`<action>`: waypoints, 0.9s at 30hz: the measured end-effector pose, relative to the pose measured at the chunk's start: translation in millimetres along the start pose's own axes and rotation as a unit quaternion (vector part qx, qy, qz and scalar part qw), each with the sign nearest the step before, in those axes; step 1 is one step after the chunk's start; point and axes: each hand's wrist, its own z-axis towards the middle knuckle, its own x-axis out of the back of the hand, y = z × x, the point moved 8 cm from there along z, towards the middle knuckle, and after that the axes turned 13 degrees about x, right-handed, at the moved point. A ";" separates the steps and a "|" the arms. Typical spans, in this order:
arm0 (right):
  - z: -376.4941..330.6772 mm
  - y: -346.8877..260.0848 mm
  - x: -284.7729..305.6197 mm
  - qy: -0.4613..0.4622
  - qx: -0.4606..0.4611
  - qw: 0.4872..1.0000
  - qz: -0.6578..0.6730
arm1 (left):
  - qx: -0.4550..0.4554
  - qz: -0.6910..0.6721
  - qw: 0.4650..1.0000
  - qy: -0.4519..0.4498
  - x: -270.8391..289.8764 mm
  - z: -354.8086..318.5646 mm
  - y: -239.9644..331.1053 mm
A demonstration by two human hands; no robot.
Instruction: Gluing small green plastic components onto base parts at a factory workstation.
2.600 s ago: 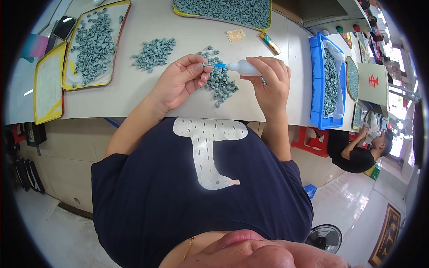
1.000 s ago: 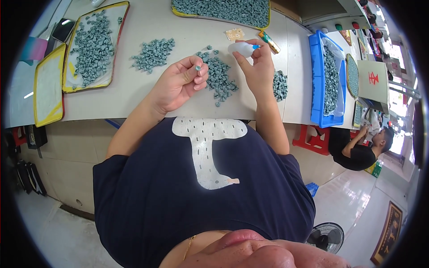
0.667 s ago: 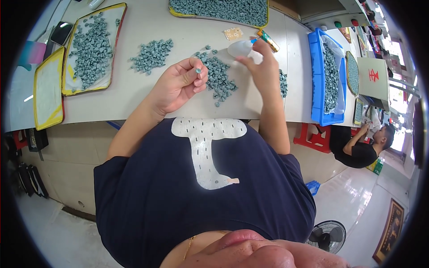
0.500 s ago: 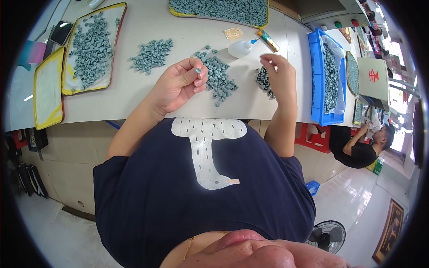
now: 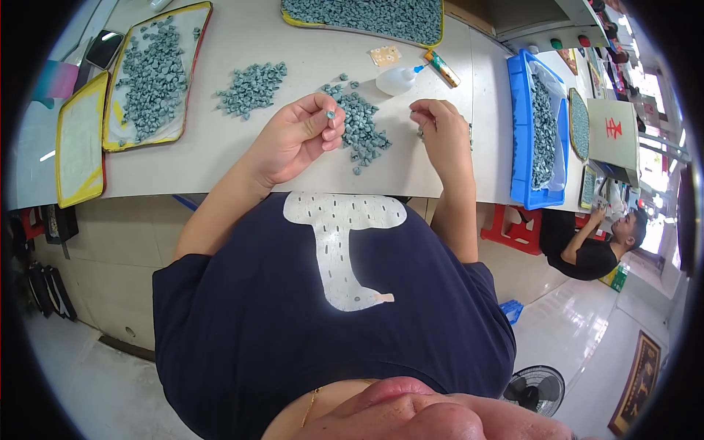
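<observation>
My left hand (image 5: 299, 139) is closed, pinching one small grey-green piece (image 5: 330, 114) between thumb and fingertips above the table. A heap of similar grey-green pieces (image 5: 359, 125) lies just right of it, and a second heap (image 5: 253, 89) lies to its upper left. Thumb and fingers of my right hand (image 5: 446, 139) come together in a pinch; whatever is in them, if anything, is too small to make out. This hand hovers over a small dark pile and hides most of it.
A white squeeze bottle (image 5: 397, 81), an orange-green tube (image 5: 442, 68) and a patterned patch (image 5: 385, 56) lie beyond my hands. Piece-filled trays stand at left (image 5: 192, 88) and far (image 5: 367, 33). At right is a blue bin (image 5: 519, 132); a person (image 5: 590, 253) sits beyond.
My right hand has moved left and slightly nearer me, toward my left hand, and now covers more of the dark pile. My left hand stays almost still, holding its piece.
</observation>
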 end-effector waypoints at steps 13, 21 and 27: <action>1.7 -81.4 -28.8 0.047 0.085 0.915 0.391 | 0.008 -0.028 1.000 0.013 -5.3 0.0 -1.8; -2.4 -103.8 -13.5 0.130 0.259 0.931 0.221 | 0.018 -0.075 0.997 0.029 -6.2 -1.5 -3.4; -5.5 -107.1 -7.3 0.164 0.293 0.932 0.138 | 0.015 -0.063 0.998 0.012 -8.1 2.1 -2.7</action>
